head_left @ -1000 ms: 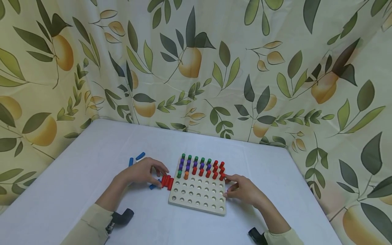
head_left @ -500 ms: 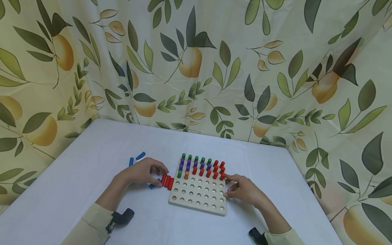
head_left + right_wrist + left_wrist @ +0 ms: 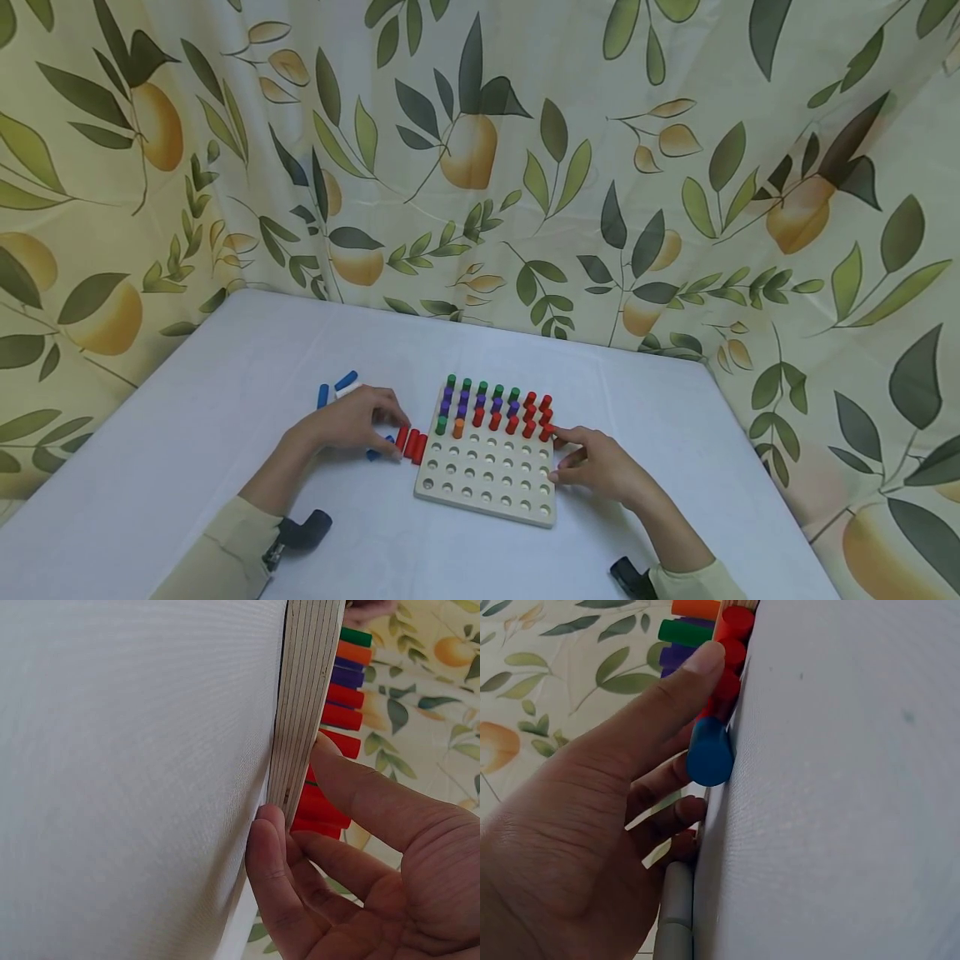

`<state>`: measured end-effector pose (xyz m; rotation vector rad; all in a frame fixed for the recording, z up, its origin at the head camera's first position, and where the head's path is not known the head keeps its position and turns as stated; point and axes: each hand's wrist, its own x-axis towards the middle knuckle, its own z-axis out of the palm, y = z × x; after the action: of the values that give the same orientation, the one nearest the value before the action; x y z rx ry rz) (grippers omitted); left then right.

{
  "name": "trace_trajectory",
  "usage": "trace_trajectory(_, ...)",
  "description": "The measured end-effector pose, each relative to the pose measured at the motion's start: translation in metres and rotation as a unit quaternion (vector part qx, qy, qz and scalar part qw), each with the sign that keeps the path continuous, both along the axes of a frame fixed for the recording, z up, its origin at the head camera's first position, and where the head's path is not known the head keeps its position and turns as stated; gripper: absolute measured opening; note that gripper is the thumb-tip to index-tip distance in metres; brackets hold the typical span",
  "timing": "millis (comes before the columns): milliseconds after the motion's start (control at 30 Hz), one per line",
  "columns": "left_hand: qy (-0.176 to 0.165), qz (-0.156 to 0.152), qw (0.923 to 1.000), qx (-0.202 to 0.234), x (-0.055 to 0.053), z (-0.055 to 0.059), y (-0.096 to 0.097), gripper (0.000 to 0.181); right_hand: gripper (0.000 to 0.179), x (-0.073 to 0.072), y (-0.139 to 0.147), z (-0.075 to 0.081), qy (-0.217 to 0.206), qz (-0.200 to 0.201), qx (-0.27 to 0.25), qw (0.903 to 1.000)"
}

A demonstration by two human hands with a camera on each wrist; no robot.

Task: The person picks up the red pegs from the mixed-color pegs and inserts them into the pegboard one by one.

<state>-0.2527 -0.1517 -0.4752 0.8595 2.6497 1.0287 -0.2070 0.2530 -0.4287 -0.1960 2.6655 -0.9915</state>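
Note:
A pale wooden pegboard (image 3: pixel 483 504) lies on the table, its back rows filled with green, purple and red pegs and one orange peg. Against its left edge lie several red pegs (image 3: pixel 414 447) side by side. My left hand (image 3: pixel 351 422) curves its thumb and fingers around the leftmost red peg. Beneath that hand sits a blue peg (image 3: pixel 709 754), partly covered in the head view. At the board's right edge, my right hand (image 3: pixel 596 465) holds the board between thumb and fingers; its thumb touches the upper edge in the right wrist view.
Beyond my left hand lie two blue pegs (image 3: pixel 323 396) and part of a white peg (image 3: pixel 348 389). White cloth covers the table (image 3: pixel 360 533). A leaf-and-fruit patterned curtain (image 3: pixel 480 208) hangs behind it.
My left hand has shifted slightly to the right and away from the white peg, which now shows more. The right hand and board keep their places.

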Motion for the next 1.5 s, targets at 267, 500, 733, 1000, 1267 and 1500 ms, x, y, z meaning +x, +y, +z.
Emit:
trace_trajectory(267, -0.014, -0.004, 0.9998, 0.016, 0.002, 0.0038, -0.0011, 0.039, 0.07, 0.0003, 0.0008, -0.0011, 0.003, 0.005, -0.002, 1.0)
trace_trajectory(500, -0.035, 0.016, 0.9984, 0.042, 0.0034, 0.0082, -0.0025, 0.042, 0.071, 0.0005, 0.0009, -0.0015, 0.003, 0.003, -0.003, 1.0)
trace_trajectory(733, -0.03, 0.018, 0.9977, 0.058, 0.0, 0.0033, -0.0047, 0.037, 0.072, -0.0007, 0.0008, -0.0021, 0.0, 0.001, 0.002, 1.0)
trace_trajectory(1000, -0.031, 0.026, 0.9956, 0.084, -0.0017, 0.0022, -0.0056, 0.025, 0.072, -0.0016, 0.002, -0.0029, -0.001, 0.002, 0.0, 1.0)
trace_trajectory(1267, -0.042, 0.06, 0.9944, 0.077, -0.0012, 0.004, -0.0051, 0.03, 0.072, -0.0018, 0.0019, -0.0046, 0.002, -0.001, 0.0, 1.0)
trace_trajectory(1500, -0.035, 0.054, 0.995, 0.076, -0.0027, 0.0035, -0.0063, 0.022, 0.069, -0.0014, 0.0015, -0.0047, 0.003, -0.005, 0.003, 1.0)
